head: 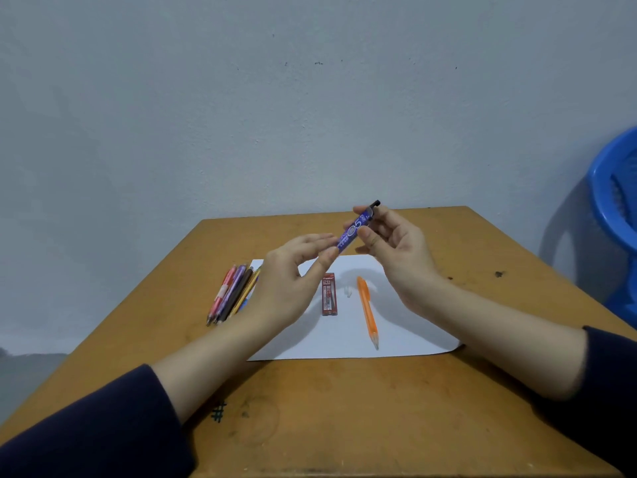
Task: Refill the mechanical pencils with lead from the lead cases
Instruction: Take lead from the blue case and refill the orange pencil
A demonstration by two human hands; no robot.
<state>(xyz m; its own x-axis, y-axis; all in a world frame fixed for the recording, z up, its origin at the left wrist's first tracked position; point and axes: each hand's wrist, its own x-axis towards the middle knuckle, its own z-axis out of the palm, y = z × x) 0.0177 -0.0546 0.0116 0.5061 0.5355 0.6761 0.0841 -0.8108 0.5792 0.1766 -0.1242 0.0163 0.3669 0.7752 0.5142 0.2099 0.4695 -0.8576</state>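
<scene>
My left hand (293, 281) pinches the low end of the blue case (355, 231) and my right hand (396, 250) grips its capped top, up over the paper (396, 339). Red case (329, 294) and orange pencil (367, 308) lie on the paper, with the other pencils (232, 294) at its left edge on the table (344, 408).

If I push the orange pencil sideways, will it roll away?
It may roll a little: the orange pencil is a slim round barrel lying flat on the paper. What looks like a clip near its far end should stop it. It is probably light and stiff.
</scene>
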